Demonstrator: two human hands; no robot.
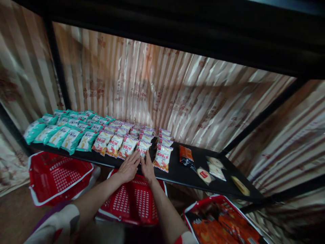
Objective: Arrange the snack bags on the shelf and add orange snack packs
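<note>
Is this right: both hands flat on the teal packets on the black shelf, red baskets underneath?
Not quite. In the head view the left hand and right hand lie flat on the red-and-white packets at mid-shelf; the teal packets sit further left, untouched. The black shelf and red baskets underneath are as you say.

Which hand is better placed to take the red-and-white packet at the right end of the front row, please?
Probably the right hand: it lies flat and open next to that packet. The left hand is farther off, with the right hand in between.
</note>
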